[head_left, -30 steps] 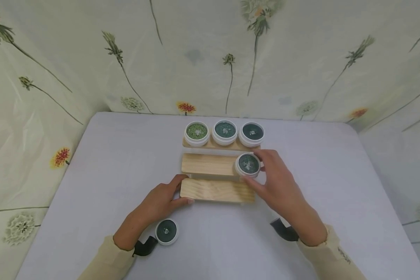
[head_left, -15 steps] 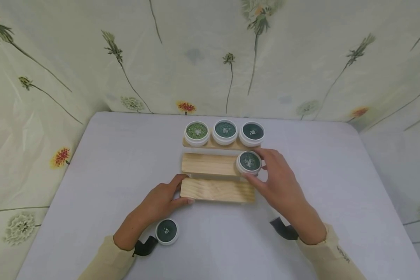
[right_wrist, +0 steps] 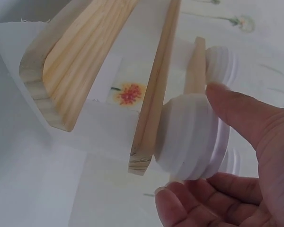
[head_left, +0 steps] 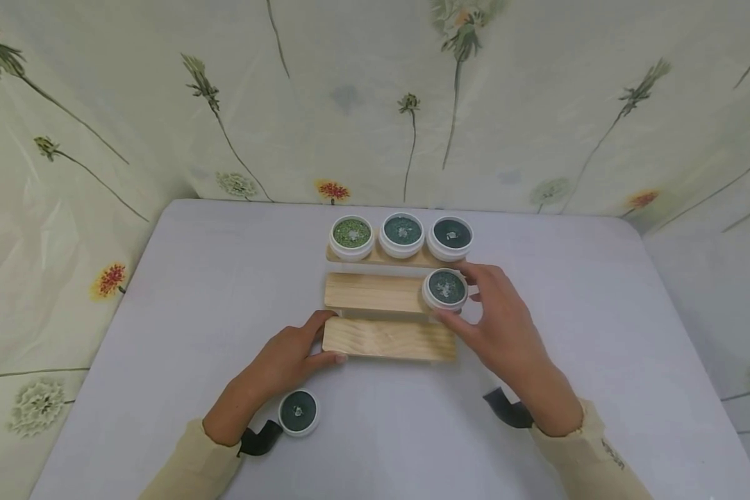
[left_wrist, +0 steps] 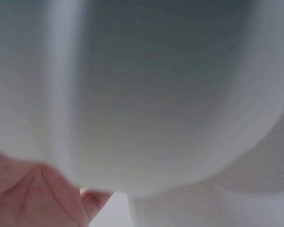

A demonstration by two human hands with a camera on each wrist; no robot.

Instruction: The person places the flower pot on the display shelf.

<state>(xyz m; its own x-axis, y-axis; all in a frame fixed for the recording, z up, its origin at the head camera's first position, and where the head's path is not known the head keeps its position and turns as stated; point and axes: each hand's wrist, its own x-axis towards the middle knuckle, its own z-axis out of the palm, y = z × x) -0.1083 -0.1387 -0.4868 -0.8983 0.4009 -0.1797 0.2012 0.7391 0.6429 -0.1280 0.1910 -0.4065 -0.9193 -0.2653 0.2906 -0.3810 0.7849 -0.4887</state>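
Note:
A three-step display stand with wooden shelves (head_left: pixel 387 339) stands mid-table in the head view. My left hand (head_left: pixel 287 357) grips the left end of its lowest shelf, thumb at the front edge. At the right end of the middle shelf (head_left: pixel 371 292), my right hand (head_left: pixel 506 330) holds a round white jar (head_left: pixel 446 287) with dark green contents under its top. In the right wrist view the jar (right_wrist: pixel 189 137) touches the shelf, between thumb and fingers. A blurred pale shape (left_wrist: pixel 156 104) fills most of the left wrist view, with part of my left hand (left_wrist: pixel 33 198) below it.
Three similar jars, light green (head_left: pixel 352 236), teal (head_left: pixel 401 234) and dark green (head_left: pixel 451 237), stand on the top shelf. Another dark green jar (head_left: pixel 298 413) sits on the white tablecloth (head_left: pixel 400 430) beside my left wrist. A floral curtain (head_left: pixel 362 125) hangs behind the table.
The jar in my right hand has shifted slightly back and to the right on the middle shelf, then stayed almost still. My left hand keeps its place on the stand.

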